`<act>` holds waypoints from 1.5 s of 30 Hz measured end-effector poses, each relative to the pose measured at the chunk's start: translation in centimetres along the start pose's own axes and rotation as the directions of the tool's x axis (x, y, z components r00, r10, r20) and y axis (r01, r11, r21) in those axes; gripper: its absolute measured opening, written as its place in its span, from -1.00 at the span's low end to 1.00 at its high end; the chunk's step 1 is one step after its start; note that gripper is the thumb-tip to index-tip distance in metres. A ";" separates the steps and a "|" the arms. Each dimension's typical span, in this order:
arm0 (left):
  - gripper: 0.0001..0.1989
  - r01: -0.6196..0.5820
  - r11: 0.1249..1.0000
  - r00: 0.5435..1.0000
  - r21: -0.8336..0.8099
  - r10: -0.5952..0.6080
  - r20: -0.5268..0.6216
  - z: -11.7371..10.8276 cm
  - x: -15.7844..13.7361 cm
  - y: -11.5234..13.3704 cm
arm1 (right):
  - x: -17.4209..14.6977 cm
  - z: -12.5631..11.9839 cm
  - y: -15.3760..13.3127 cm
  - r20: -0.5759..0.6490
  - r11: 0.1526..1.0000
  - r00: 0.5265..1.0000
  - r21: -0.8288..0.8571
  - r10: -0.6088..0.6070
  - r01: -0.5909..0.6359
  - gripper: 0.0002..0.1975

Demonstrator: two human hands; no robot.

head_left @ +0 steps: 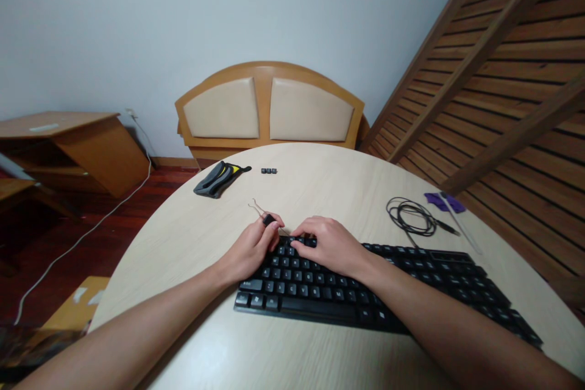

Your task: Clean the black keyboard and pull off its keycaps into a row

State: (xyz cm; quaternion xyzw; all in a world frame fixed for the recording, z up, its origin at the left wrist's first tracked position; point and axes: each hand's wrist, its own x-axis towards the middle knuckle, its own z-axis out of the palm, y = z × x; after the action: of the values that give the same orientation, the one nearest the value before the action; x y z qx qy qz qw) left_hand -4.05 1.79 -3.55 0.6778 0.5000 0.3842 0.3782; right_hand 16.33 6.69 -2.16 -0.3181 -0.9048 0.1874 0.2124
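Observation:
A black computer keyboard (329,311) lies on the round table, slightly turned. My left hand (250,250) is closed round the black handle of a wire keycap puller (269,219), over the keyboard's upper left corner. One pair of its wire prongs points up and away, and a thin wire at the other end reaches toward the top row. My right hand (331,247) rests on the upper rows, thumb and forefinger pinched round a keycap (292,242) in the top row. The fingers partly hide the keys there. Three loose black keycaps (269,170) stand in a row farther back.
A grey, black and yellow folded pouch (217,180) lies at the table's back left. On the right are a coiled black cable (411,217), a purple cloth (445,201) and a thin pale stick (461,225). A padded wooden headboard (269,67) stands behind the table (183,237).

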 end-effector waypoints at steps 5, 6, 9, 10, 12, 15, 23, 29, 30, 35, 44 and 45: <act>-0.68 0.009 1.000 1.000 -0.018 -0.009 -0.012 0.0 0.0 -0.1 | -0.1 0.0 0.0 0.001 1.000 1.000 -0.012 -0.012 0.012 -0.86; -0.67 0.011 1.000 1.000 -0.021 -0.012 -0.012 0.0 0.0 -0.1 | -0.1 0.0 0.0 0.001 1.000 1.000 -0.013 -0.013 0.013 -0.87; -0.67 0.020 0.999 1.000 -0.030 -0.021 -0.016 0.0 0.0 -0.2 | 0.0 0.1 0.1 -0.003 1.000 1.000 -0.010 -0.011 0.011 -0.87; -0.67 0.021 0.999 1.000 -0.032 -0.022 -0.018 0.0 0.0 -0.2 | 0.0 0.1 0.1 -0.003 1.000 1.000 -0.009 -0.012 0.012 -0.87; -0.66 0.018 0.999 1.000 -0.037 -0.018 -0.018 0.0 0.0 -0.2 | -0.1 0.1 0.1 -0.001 1.000 1.000 -0.012 -0.012 0.012 -0.87; -0.67 0.010 0.999 1.000 -0.041 -0.011 -0.017 0.0 0.0 -0.2 | -0.1 0.2 0.2 0.002 1.000 1.000 -0.022 -0.010 0.010 -0.87; -0.67 0.016 0.999 1.000 -0.048 -0.017 -0.019 0.0 -0.1 -0.3 | -0.1 0.0 0.0 0.003 0.999 1.000 -0.047 0.001 0.000 -0.84; -0.68 -0.018 0.992 0.997 -0.124 0.008 -0.079 -0.1 0.0 -0.1 | -0.2 0.0 -0.1 -0.015 0.998 0.999 -0.028 0.051 -0.052 -0.87; -0.68 -0.030 0.990 0.996 -0.138 0.018 -0.092 -0.1 0.0 -0.1 | -0.1 0.0 0.0 -0.019 0.998 0.998 -0.020 0.055 -0.055 -0.87; -0.67 -0.044 0.988 0.992 -0.145 0.026 -0.127 0.2 0.1 0.1 | -0.2 0.2 0.2 -0.038 0.999 0.999 0.004 0.035 -0.035 -0.91; -0.67 -0.017 0.988 0.975 -0.157 -0.018 -0.221 0.1 0.4 -0.1 | -0.2 0.4 0.3 -0.133 1.000 0.991 0.020 0.020 -0.018 -0.90; -0.68 -0.006 0.989 0.973 -0.148 -0.028 -0.228 0.1 0.4 -0.1 | -0.2 0.5 0.3 -0.143 1.000 0.990 0.024 0.018 -0.015 -0.90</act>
State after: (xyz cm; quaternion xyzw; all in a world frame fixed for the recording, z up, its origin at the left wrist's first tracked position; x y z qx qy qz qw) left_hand -3.94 2.18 -3.61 0.5962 0.5142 0.4939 0.3690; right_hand 16.42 6.67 -2.75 -0.3357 -0.8824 0.1762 0.2788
